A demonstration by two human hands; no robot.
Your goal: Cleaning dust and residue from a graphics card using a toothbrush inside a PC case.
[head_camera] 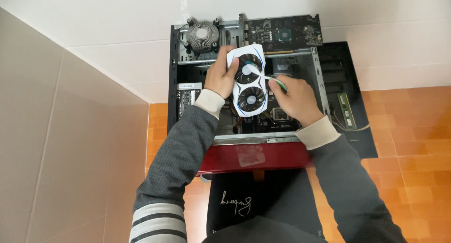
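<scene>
You hold a white fan shroud (247, 81) with two black fans over the middle of the open computer case (174, 83), which lies on the floor. Your left hand (221, 76) is clamped on the shroud's left edge, thumb across its front. Your right hand (294, 100) is closed around a small brush with a green handle (277, 82), its pale tip touching the hub of the far fan. Your two hands are apart, one on each side of the shroud.

Each fan hub carries a small round sticker, two in all. Just left of your left wrist, a power supply (189, 96) sits in the case with a rectangular label, white with a black band. On the near, dark red face of the case is a pale square sticker (250, 155).

At the far left of the case stands one round metal heatsink (202, 36). To its right, at the far edge, lies one bare circuit board (284, 34) with a square chip. One green memory stick (346, 110) lies on a black panel (350, 74) to the right of the case. Your forearms cross the near edge of the case and hide part of its inside.
</scene>
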